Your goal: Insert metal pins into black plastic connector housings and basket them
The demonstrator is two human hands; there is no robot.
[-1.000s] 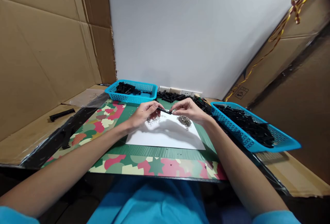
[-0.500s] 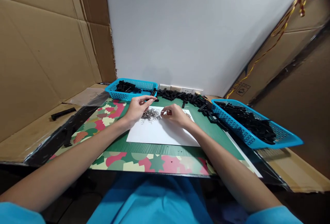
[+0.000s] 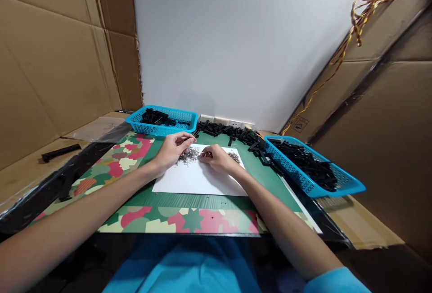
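Observation:
My left hand (image 3: pixel 173 151) is closed, with a small black plastic piece (image 3: pixel 196 134) pinched at its fingertips. It is held just above a pile of tiny silvery metal parts (image 3: pixel 189 155) on a white sheet (image 3: pixel 199 185). My right hand (image 3: pixel 218 159) is at the right edge of this pile, thumb and fingers drawn together. Whatever lies between those fingertips is too small to name. A second, smaller heap of tiny metal parts (image 3: pixel 233 157) lies partly behind the right hand.
Blue baskets of black plastic pieces stand at back left (image 3: pixel 162 130) and right (image 3: pixel 312 187). Loose black pieces (image 3: pixel 236 132) line the green mat (image 3: pixel 256 171) at the back. Cardboard walls (image 3: pixel 60 50) flank the table; a twisted yellow-red cord (image 3: pixel 340 54) hangs at right.
The whole view has shifted, so the table appears further left. My left fingertips have come down slightly with the black piece. My right hand stays pinched by the metal pile.

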